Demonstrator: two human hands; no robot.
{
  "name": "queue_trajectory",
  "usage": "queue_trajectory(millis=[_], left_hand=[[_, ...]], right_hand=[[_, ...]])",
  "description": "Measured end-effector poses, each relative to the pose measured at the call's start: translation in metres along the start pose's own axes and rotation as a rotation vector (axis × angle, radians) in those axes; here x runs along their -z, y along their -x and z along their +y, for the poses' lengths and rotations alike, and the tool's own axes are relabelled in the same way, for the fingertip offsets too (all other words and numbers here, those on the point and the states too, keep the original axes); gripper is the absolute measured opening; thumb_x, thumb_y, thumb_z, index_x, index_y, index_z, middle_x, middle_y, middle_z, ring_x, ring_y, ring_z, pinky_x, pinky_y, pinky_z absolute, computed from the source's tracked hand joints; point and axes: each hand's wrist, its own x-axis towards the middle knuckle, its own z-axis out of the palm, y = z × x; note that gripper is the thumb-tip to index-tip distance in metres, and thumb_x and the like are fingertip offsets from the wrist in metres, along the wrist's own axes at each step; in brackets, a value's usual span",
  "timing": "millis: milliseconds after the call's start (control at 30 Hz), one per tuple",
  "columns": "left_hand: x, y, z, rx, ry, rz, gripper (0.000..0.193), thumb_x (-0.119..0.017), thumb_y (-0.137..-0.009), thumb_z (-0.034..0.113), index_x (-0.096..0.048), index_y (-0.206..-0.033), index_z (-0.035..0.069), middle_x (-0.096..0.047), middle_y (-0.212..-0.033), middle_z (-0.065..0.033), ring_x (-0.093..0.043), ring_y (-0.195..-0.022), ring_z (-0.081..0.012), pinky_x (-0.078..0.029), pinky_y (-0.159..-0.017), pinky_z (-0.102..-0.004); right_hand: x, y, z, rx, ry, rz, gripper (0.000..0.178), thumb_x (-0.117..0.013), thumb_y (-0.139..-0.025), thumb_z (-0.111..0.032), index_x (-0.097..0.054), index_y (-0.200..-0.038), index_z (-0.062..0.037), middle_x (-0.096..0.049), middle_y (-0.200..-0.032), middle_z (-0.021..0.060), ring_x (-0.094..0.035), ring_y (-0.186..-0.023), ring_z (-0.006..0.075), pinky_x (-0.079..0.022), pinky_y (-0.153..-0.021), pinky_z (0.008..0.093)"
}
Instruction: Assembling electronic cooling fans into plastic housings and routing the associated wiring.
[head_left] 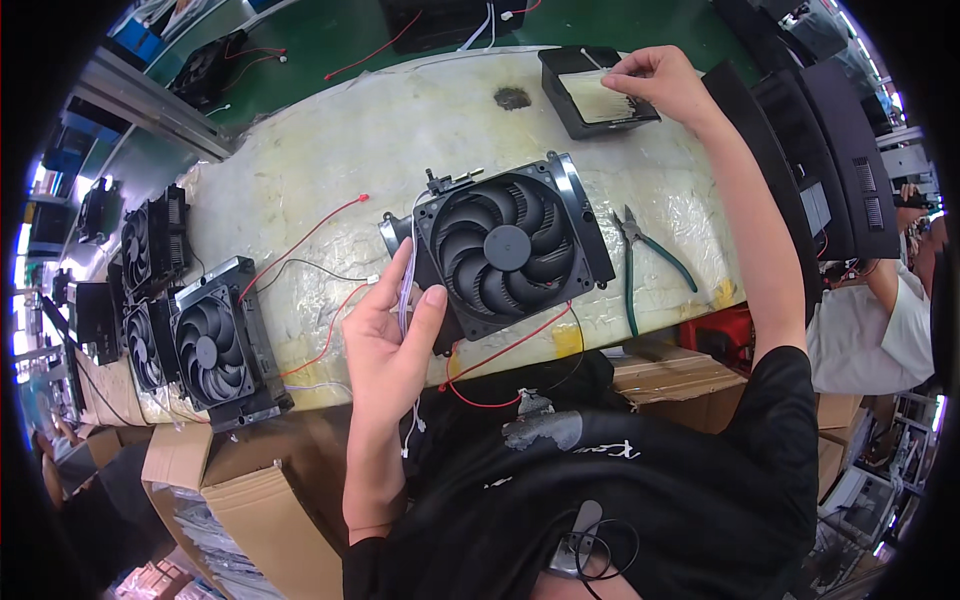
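A black cooling fan unit (507,248) lies on the work surface in front of me, with shiny metal pieces at two corners. At its left edge my left hand (385,340) closes thumb and fingers about a bundle of white and purple wires (407,290), whose loose end with a small connector hangs below the hand. My right hand (660,85) reaches to the far right, its thumb and fingertips pinched over a black box (590,128) of white cable ties (598,100). One tie appears to be between the fingertips.
Green-handled cutters (650,255) lie right of the fan unit. More fan units (210,350) stand at the left with red and black wires (310,225). Dark panels (840,160) are at the right. Cardboard boxes (265,515) sit below the table's near edge (670,322).
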Motion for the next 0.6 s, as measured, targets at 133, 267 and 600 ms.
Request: queue_trajectory(millis=[133,267,600], left_hand=[[0.005,-0.001,-0.004,0.033,0.006,0.033,0.048,-0.060,-0.094,0.000,-0.044,-0.138,-0.009,-0.062,-0.104,-0.0019,-0.054,-0.089,-0.0033,-0.044,-0.080,-0.0193],[0.002,-0.004,-0.004,0.023,0.017,0.049,0.045,-0.060,-0.095,0.002,-0.047,-0.136,-0.010,-0.061,-0.096,0.0008,-0.051,-0.082,-0.0017,-0.041,-0.073,-0.0176],[0.012,-0.005,-0.003,0.030,-0.028,-0.004,0.032,-0.056,-0.098,0.006,-0.059,-0.129,-0.001,-0.059,-0.074,-0.0005,-0.043,-0.050,0.0001,-0.034,-0.043,-0.0180]], right_hand=[[-0.001,-0.006,0.010,-0.019,-0.189,-0.027,0.029,-0.074,-0.085,-0.015,-0.067,-0.108,0.0014,-0.068,-0.080,0.0035,-0.063,-0.070,0.0081,-0.050,-0.064,0.0218],[-0.005,-0.002,0.003,0.027,-0.408,0.032,0.031,-0.066,-0.092,-0.014,-0.062,-0.119,0.0006,-0.069,-0.092,0.0076,-0.068,-0.078,0.0123,-0.056,-0.071,0.0249],[-0.011,0.016,-0.014,0.155,-0.466,0.047,0.032,-0.062,-0.095,-0.015,-0.060,-0.123,0.0002,-0.069,-0.098,0.0097,-0.068,-0.081,0.0133,-0.056,-0.074,0.0252]])
